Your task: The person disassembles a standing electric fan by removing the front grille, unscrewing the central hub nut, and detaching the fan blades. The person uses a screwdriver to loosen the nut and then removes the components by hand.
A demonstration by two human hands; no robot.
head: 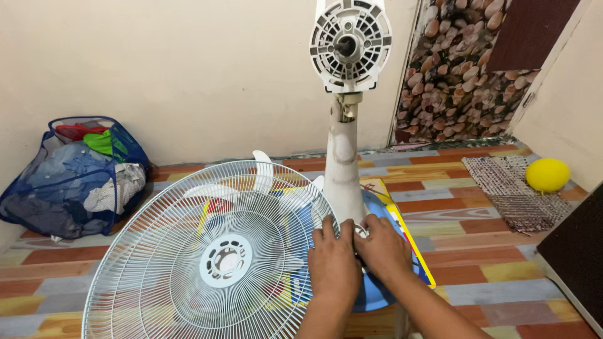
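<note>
A white stand fan with its guard and blades off stands upright before me, its bare motor head (350, 44) on top of a white column (343, 169). Both hands rest side by side at the column's foot, on the blue base (402, 232). My left hand (333, 263) lies with fingers curled against the rim of a round white wire fan guard (207, 251), which leans in front of the base. My right hand (383, 248) pinches a small white part at the column's bottom. White fan blades (262, 169) show behind the guard.
A blue mesh laundry bag (75, 176) full of clothes sits at the left wall. A yellow ball (548, 174) lies on a woven mat (512, 188) at the right. A dark panel (575, 251) edges the right side. The floor has striped coloured tiles.
</note>
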